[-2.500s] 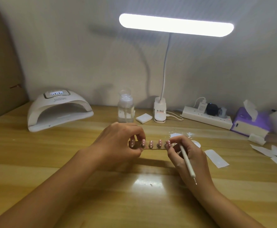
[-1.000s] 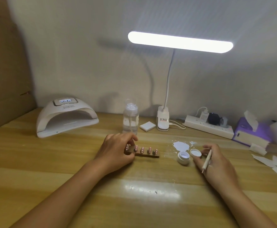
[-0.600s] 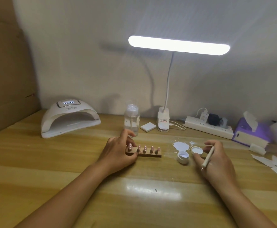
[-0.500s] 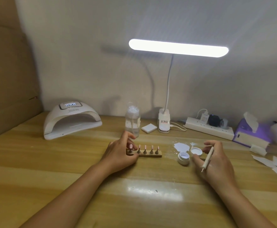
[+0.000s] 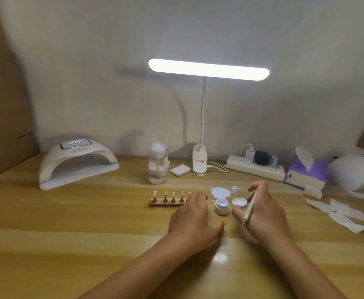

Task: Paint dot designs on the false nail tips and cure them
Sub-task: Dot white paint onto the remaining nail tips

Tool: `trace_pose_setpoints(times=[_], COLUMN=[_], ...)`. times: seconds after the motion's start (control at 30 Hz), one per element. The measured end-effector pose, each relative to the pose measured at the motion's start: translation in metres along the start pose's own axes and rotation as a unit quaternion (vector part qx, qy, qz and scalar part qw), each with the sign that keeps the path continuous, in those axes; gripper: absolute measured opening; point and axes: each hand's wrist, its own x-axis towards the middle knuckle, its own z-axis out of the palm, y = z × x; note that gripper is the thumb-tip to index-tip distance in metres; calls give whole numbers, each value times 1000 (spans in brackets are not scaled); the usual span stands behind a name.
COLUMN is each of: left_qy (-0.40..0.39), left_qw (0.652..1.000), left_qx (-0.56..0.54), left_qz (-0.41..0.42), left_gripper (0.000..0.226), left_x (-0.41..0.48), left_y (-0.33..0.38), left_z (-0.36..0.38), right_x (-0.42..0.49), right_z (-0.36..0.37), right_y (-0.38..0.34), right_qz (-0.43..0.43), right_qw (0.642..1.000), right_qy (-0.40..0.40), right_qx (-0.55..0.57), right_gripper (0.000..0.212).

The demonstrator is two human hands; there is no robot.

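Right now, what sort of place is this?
Probably a home nail-art desk: a nail curing lamp stands back left, false nail tips sit on a wooden stand, and the right hand holds a dotting tool beside an open pot of white gel.

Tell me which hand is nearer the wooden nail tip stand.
Left. The left hand is at the stand's right end; the right hand, holding the dotting tool, sits farther right, past the open jar.

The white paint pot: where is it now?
In the head view the paint pot stands open on the table, right of centre, between the left hand and the right hand, its lid beside it.
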Motion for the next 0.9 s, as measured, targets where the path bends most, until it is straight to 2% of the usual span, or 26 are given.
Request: trace_pose_setpoints(times=[0.1, 0.23, 0.37, 0.47, 0.63, 0.77, 0.83, 0.9], left_qy=[2, 7, 56, 77, 79, 50, 27, 13], left_qw=[1000, 999, 997, 993, 984, 967, 958, 953], left_qx=[27, 5, -38, -87, -159, -250, -286, -302], left_qz=[-12, -34, -36, -26, 16, 16, 23, 34], left_gripper=[62, 53, 36, 31, 26, 21, 19, 19], left_x=[7, 13, 15, 14, 14, 17, 17, 17], left_y=[6, 9, 11, 10, 5, 2, 2, 2], left_z=[4, 11, 17, 16, 14, 13, 13, 13], right_x=[-2, -4, -4, -4, 0, 2, 1, 1], right_z=[-3, -6, -4, -4, -6, -12, -16, -19], right_y=[-1, -2, 0, -1, -6, -6, -5, -3], right_qz=[-31, -49, -92, -98, -24, 54, 67, 59], right_qw=[999, 997, 994, 994, 982, 947, 925, 920], right_qy=[3, -34, -42, -41, -68, -96, -119, -139], right_qx=[-27, -51, -42, 23, 172, 302, 354, 363], right_gripper=[54, 48, 46, 48, 47, 42, 39, 37])
